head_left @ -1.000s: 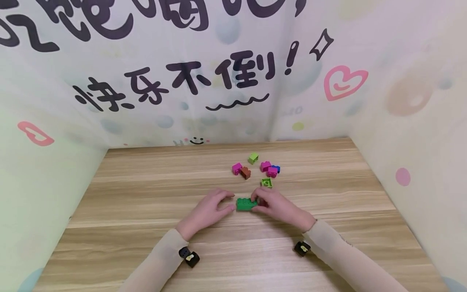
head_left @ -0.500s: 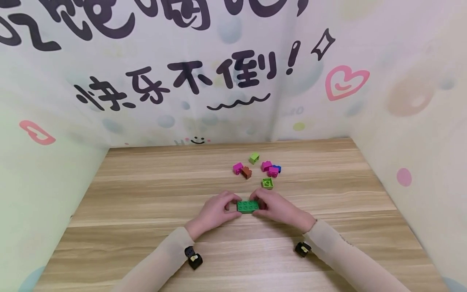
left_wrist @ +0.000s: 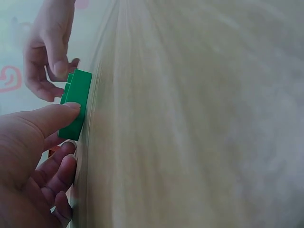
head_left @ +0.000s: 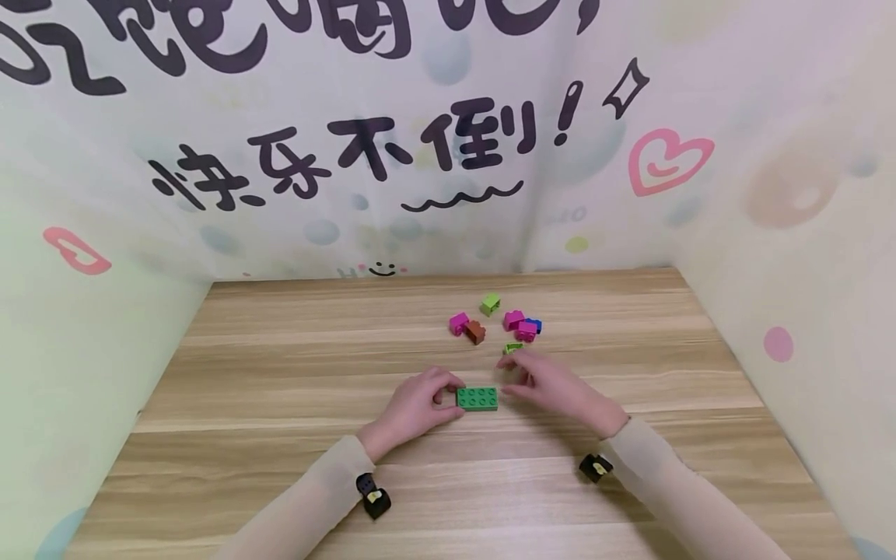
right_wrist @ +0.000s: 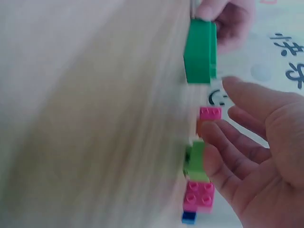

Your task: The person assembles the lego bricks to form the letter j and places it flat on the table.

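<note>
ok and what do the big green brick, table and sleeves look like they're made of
Big green brick: probably hard plastic, smooth, with round studs and crisp edges. Table: wood or printed laminate; streaky grain and a pale sheen show, but not which. Sleeves: apparently matte fabric, wrapping the forearms; weave too small to tell.

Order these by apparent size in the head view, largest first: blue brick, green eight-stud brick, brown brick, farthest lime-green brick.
1. Green eight-stud brick
2. Brown brick and farthest lime-green brick: too alike to rank
3. Blue brick, partly hidden
</note>
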Demonstrator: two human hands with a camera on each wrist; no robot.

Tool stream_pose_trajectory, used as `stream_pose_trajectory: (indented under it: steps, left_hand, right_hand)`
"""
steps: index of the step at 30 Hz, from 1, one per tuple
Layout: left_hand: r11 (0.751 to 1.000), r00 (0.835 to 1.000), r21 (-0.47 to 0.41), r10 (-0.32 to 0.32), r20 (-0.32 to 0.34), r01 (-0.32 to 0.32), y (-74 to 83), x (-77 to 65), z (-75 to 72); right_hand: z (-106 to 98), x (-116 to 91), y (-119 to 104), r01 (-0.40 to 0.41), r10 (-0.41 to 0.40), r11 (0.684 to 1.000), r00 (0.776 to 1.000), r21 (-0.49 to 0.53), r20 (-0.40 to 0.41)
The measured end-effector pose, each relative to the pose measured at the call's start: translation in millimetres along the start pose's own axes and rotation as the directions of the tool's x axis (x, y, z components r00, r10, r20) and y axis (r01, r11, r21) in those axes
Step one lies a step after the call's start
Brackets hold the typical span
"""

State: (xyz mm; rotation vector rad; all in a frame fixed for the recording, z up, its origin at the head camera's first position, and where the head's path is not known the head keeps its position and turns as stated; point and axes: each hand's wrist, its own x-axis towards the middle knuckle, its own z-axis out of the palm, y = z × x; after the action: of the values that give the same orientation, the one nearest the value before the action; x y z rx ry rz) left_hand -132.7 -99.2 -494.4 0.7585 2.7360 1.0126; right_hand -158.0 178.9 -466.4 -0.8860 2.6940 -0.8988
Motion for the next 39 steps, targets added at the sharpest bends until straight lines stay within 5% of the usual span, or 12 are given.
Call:
stream_pose_trajectory:
  steps: [7,17,30,39]
  left_hand:
    - [1.000,1.000,0.002,-0.018,0.010,0.018,3.4,0.1,-0.5]
    - [0.998,0.999,-0.045,-0.047,-0.027,0.045,7.8,0.2,4.2]
    - [0.998,0.998,-0.051,-0.045,-0.052,0.042,7.5,-0.6,4.1]
    - [0.998,0.998,-0.047,-0.041,-0.056,0.038,8.0,-0.2,4.5]
  right_hand:
    - [-11,10,10,0.070,-0.100,0.977,0.984,-0.203,-0.145]
    - [-11,20,12,0.030,-0.054,0.941,0.997,-0.338,-0.061]
    - [-7,25,14,0.040,-0.048,0.932,0.999,-0.360,-0.012]
    - [-6,15,20,0.024,-0.038,0.976,0.997,-0.215,-0.063]
